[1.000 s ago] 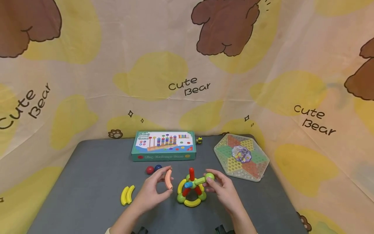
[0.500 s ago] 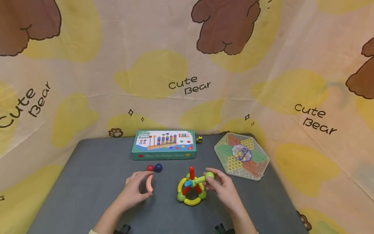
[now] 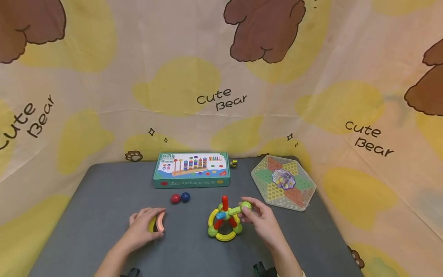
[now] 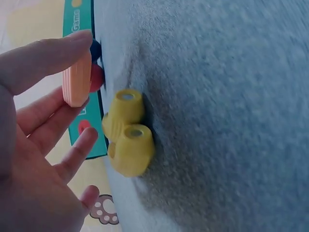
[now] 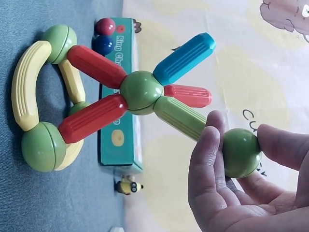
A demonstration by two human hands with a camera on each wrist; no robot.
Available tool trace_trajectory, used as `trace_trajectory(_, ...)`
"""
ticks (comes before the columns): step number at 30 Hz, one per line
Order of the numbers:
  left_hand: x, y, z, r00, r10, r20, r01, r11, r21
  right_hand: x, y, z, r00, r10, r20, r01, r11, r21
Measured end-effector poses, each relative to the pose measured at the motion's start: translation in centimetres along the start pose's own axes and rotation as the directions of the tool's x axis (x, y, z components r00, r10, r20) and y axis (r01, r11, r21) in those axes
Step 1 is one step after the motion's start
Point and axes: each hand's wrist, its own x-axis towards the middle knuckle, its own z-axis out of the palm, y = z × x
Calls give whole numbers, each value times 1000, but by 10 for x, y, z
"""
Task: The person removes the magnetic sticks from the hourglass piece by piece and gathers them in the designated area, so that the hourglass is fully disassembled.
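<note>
Between thumb and fingers, my left hand (image 3: 140, 229) pinches a salmon-coloured curved rod (image 4: 77, 86). It is held above the table close to two yellow curved rods (image 4: 133, 153), which lie side by side and are partly hidden by the hand in the head view. My right hand (image 3: 264, 223) grips a green ball (image 5: 241, 152) at the outer end of a light green rod (image 5: 181, 117). That rod joins the central green ball (image 5: 141, 93) of a ball-and-rod structure, with red rods (image 5: 94, 118), a blue rod (image 5: 185, 59) and a ring of yellow curved rods (image 5: 25, 86) at its base.
A red ball (image 3: 175, 199) and a dark blue ball (image 3: 185, 197) lie before a green Ring Challenge Game box (image 3: 192, 184). Beside the box stands a small yellow figure (image 3: 234, 163). At the right lies a hexagonal Chinese checkers board (image 3: 283, 184) on the grey table (image 3: 104, 215).
My left hand has carried the salmon rod leftward, away from the structure, to beside the yellow curved rods. The right hand keeps its grip on the green ball almost in place.
</note>
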Motion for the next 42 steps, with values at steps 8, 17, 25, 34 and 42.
trace_trajectory(8,-3,-12,0,997,-38,62,37,999,5,1,0,1,1000,-13,16,13,1000,-1)
trace_trajectory(17,-4,-13,-2,991,-68,113,68,998,8,2,1,0,999,-24,25,24,1000,16)
trace_trajectory(25,3,6,12,998,34,57,-36,998,42,2,3,-1,999,-38,12,38,999,21)
trace_trajectory(34,14,93,72,988,105,112,-100,994,-54,5,7,-3,999,-51,-17,51,999,-12)
trace_trajectory(42,24,121,115,996,-1,90,8,997,-76,11,15,-8,993,-86,-87,86,996,0)
